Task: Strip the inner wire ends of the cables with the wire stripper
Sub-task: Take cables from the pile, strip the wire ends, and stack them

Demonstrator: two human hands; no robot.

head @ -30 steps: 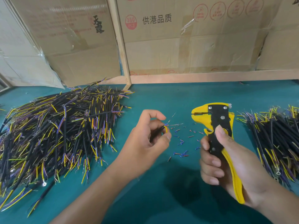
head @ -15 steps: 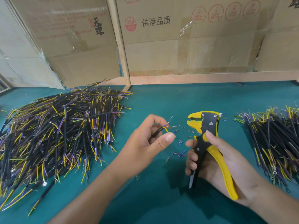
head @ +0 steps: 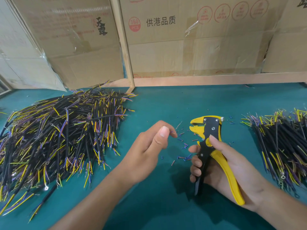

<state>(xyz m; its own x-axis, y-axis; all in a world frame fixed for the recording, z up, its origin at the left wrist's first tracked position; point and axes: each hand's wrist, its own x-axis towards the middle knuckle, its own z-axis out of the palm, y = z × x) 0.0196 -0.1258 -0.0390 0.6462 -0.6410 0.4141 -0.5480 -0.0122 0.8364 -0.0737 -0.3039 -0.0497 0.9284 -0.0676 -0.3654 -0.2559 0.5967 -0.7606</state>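
Holding the wire stripper point(head: 209, 146) ready between 2 heaps of cables.
From the head view, we see our right hand point(head: 232, 171) clenched around its handles, nose aimed at our left hand point(head: 149, 146), whose fingertips pinch a thin wire end point(head: 172, 131); the cable behind is hidden. Insulation bits point(head: 184, 145) dot the counter point(head: 182, 100). We judge the large left pile point(head: 58, 138) still awaits stripping, the right pile point(head: 282, 143) finished: much remains.

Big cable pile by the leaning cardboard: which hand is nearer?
Left. The left hand hovers just beside the big cable pile; the right hand, holding the wire stripper, is farther off, past it.
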